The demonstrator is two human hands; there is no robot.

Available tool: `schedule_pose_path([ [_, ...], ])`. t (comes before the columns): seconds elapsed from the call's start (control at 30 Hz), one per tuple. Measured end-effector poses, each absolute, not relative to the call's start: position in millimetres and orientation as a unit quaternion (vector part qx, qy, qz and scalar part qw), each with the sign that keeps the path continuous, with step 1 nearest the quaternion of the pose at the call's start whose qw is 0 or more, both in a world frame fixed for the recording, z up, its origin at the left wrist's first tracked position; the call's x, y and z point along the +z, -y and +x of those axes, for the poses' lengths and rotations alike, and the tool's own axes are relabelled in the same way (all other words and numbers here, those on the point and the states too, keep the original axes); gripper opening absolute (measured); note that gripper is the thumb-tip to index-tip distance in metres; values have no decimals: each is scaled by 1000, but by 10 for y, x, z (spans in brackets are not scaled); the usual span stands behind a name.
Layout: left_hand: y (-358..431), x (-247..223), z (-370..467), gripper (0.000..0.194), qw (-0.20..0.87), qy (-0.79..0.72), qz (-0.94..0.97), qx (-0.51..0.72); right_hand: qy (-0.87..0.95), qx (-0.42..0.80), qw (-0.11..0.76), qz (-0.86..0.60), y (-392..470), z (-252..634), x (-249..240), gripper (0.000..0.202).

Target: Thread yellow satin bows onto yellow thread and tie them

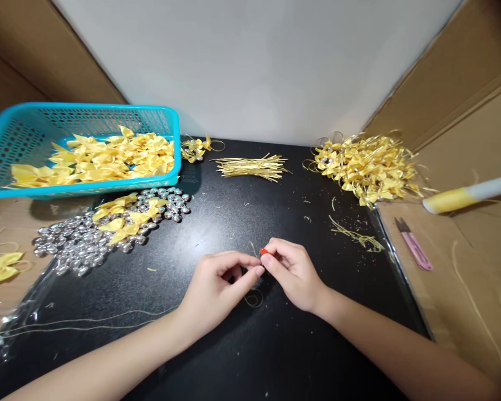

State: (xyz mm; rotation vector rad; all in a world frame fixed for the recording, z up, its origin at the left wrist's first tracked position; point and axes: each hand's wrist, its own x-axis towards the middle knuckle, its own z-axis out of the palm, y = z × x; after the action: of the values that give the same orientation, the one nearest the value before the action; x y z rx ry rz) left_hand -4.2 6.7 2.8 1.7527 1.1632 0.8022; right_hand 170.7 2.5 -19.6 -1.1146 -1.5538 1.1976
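Over the middle of the black table, my left hand (221,284) and my right hand (294,273) meet at the fingertips. The left thumb and forefinger pinch the end of a thin gold cord (255,299), whose loop hangs just below them. A small red object (266,252) pokes out between the right thumb and curled fingers. Most of it is hidden in the hand, so its kind does not show. Two long strands of thin cord (87,324) run left from beneath my left wrist across the table.
A blue basket (173,139) of yellow ribbon bows stands back left, with silver beads (73,245) before it. Cut gold cords (253,167) lie at the back. Finished bow-and-cord pieces (367,167) are heaped back right, near pink snips (415,248) and a yellow-white tube (467,195).
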Motion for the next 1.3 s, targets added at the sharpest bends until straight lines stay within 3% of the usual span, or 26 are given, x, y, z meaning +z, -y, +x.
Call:
schedule_pose_path([
  [0.43, -103, -29, -54, 18, 513, -519, 605, 319, 638, 454, 425, -453, -19, 1701, -195, 25],
  [0.97, -144, 9, -159, 12, 400, -506, 677, 355, 635, 450, 417, -470, -15, 1713, -181, 27],
  [1.3, -202, -12, -173, 11, 251, -469, 773, 347, 638, 450, 404, -476, 6, 1714, -179, 28],
])
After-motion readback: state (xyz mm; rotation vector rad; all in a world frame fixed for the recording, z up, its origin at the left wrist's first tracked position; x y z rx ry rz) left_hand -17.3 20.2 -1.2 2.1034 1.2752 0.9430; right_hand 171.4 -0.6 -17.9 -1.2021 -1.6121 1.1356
